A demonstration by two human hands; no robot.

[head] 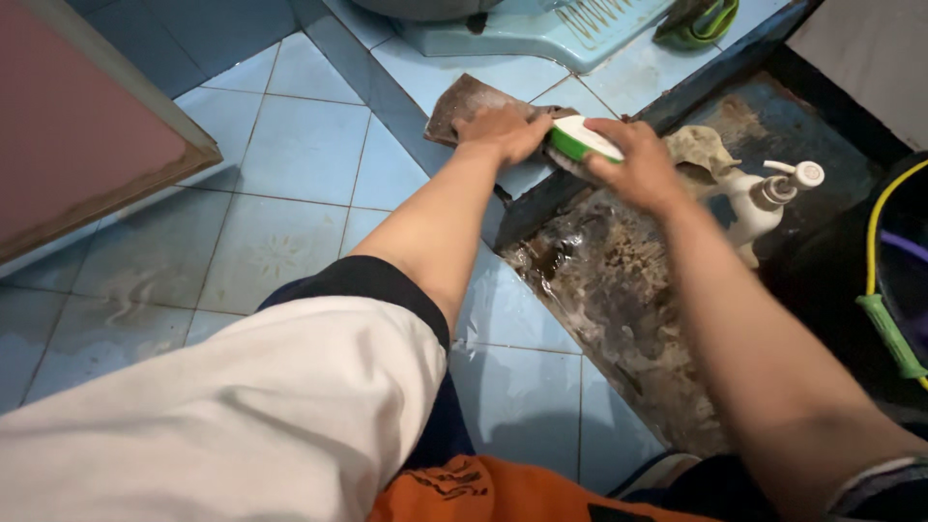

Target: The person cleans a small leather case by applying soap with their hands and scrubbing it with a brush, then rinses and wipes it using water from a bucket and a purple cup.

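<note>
Right hand (633,169): wrapped over the back of a green-and-white plastic scrub brush (583,140), fingers clenched around its far end, bristle side pressed down onto the edge of the step.
Left hand (503,130): laid flat, fingers spread and released, grasping nothing; palm on a brown stained patch of tile (464,101) just beside the brush, seemingly as a brace for leaning forward.
Brush position: at the upper end of a dark, grimy raised ledge (619,290), touching it, between the two hands.
Ledge surface: wet and streaked with brown dirt and pale suds, running diagonally toward the lower right.
Floor: pale blue glazed floor tiles (309,155), wet in places, left of the ledge.
Right of the hand: white plastic pump bottle (773,193) lying on its side, near a crumpled dirty rag (701,150).
Far right: dark bucket with a yellow-and-green hose (884,319) looped over its rim.
Top: light blue squat toilet pan (541,34), well apart from the brush.
Near foreground: white sleeve (242,416) and orange cloth (483,488) close to the camera.
</note>
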